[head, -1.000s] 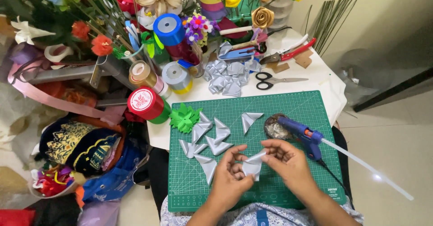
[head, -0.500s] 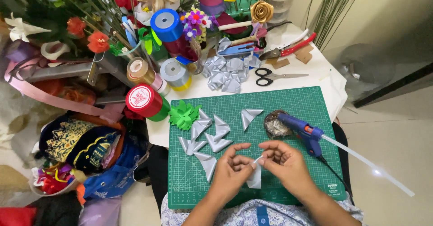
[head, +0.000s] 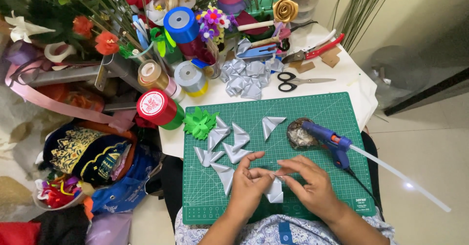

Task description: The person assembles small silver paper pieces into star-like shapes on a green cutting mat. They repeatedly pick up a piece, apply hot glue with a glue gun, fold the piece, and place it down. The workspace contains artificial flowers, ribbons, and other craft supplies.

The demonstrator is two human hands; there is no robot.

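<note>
Hands [head: 281, 184] 2 folding 1 silver ribbon piece [head: 274, 190], 7 folded petals [head: 233, 144] on mat [head: 312, 108]

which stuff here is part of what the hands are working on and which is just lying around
In use: left hand, right hand, silver ribbon piece, folded silver petals, glue gun, cutting mat.
Lying about: scissors, ribbon spools, green ribbon flower, red-handled cutter.

Head view, steeply downward, close
</note>
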